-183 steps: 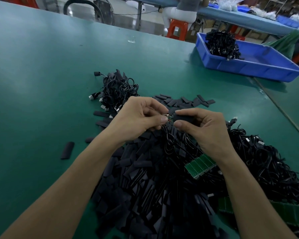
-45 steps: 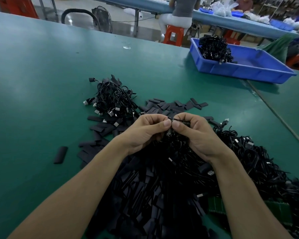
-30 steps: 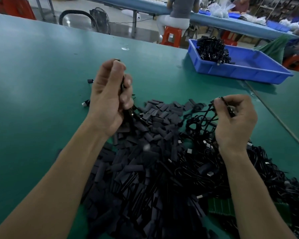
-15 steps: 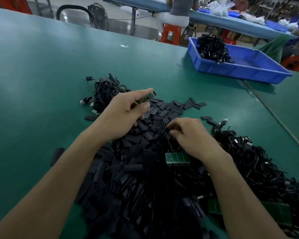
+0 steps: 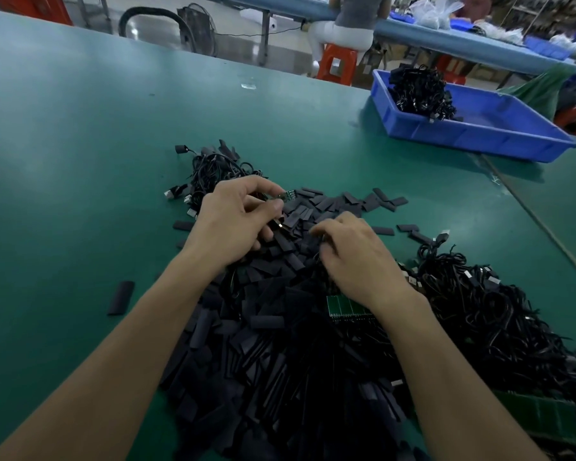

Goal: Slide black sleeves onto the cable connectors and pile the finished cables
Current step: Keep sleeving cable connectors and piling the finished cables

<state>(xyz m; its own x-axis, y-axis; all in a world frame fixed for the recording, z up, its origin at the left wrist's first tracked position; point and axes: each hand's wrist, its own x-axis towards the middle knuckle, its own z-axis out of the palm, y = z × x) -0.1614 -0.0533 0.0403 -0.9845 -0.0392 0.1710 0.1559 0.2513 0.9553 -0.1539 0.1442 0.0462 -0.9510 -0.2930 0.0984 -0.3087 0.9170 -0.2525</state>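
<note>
We pinch a bare connector (image 5: pixel 286 195) in our left hand (image 5: pixel 236 224) at frame centre while our right hand (image 5: pixel 356 257) rummages the sleeve pile (image 5: pixel 273 344) — its grip hidden — and could snag two sleeves.

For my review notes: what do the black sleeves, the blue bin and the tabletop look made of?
The black sleeves look like matte, soft plastic tubing, perhaps heat-shrink: they lie flattened and creased. The blue bin seems moulded plastic: ribbed wall, slight sheen. The tabletop looks like a smooth green mat, rubber or vinyl: soft glare patches.

Bare table (image 5: pixel 80 181) left of sleeves (image 5: pixel 266 354)
</note>
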